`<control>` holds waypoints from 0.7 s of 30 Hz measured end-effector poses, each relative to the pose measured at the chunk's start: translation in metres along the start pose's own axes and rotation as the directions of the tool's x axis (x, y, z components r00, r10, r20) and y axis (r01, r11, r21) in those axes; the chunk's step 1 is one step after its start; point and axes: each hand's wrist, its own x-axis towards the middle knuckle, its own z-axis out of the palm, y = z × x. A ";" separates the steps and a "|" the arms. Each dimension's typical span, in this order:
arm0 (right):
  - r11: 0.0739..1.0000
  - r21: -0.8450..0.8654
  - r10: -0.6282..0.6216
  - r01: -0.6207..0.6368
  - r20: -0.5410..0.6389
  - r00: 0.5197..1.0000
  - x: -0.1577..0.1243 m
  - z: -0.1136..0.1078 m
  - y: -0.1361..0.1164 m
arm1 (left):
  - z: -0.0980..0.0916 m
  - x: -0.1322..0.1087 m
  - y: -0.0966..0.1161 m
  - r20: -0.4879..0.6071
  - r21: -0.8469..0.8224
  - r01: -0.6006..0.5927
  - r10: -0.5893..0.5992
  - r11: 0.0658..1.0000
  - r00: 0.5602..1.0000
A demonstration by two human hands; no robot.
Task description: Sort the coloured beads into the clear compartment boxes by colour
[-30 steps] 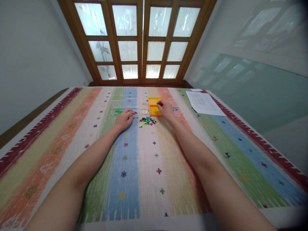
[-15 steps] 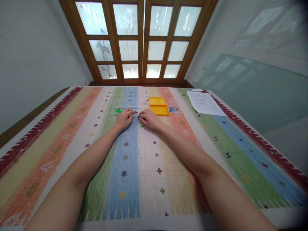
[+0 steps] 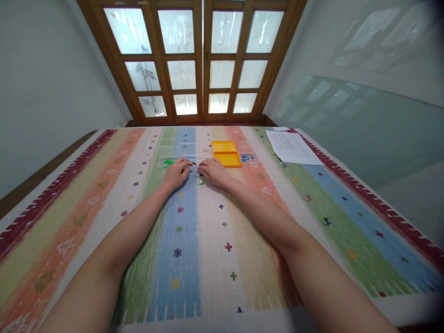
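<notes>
My left hand (image 3: 176, 173) rests on the striped cloth with its fingers curled together near a small dark red thing (image 3: 194, 163); whether it grips anything is too small to tell. Just right of it, my right hand (image 3: 212, 172) bends its fingers down to the cloth, their tips partly hidden. Small green pieces (image 3: 168, 163) lie in a clear box beside my left hand. A loose green piece (image 3: 201, 183) is below my right fingers. Behind my right hand stands an open yellow box (image 3: 227, 152) with small yellow pieces inside. Blue pieces (image 3: 247, 158) lie in a clear box to its right.
A striped cloth (image 3: 180, 268) covers the table. A printed sheet of paper (image 3: 294, 147) lies at the back right, with another paper behind it. Beyond the table are wooden doors with glass panes (image 3: 222, 74), and walls on both sides.
The whole view has shifted slightly. My hands are a little further apart, and the small dark red thing shows between them as before.
</notes>
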 end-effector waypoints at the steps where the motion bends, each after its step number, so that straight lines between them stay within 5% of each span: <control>1: 0.999 0.008 0.032 -0.032 -0.038 0.999 -0.001 -0.006 0.006 | 0.000 0.000 0.000 0.003 0.005 -0.003 0.003 1.000 1.000; 6: 0.949 0.006 0.313 -0.316 -0.152 0.937 -0.007 -0.043 0.049 | 0.001 -0.001 -0.003 0.025 0.021 -0.033 0.033 0.999 0.999; 11: 0.761 -0.110 0.618 -0.639 -0.176 0.766 -0.021 -0.072 0.082 | 0.004 -0.001 -0.008 0.075 0.056 -0.077 0.072 0.995 0.995; 17: 0.636 -0.171 0.738 -0.753 -0.154 0.658 -0.041 -0.083 0.107 | 0.006 -0.002 -0.008 0.161 0.099 -0.105 0.088 0.989 0.983; 21: 0.634 -0.126 0.748 -0.763 -0.151 0.646 -0.039 -0.081 0.106 | 0.008 -0.002 -0.005 0.177 0.132 -0.123 0.099 0.984 0.979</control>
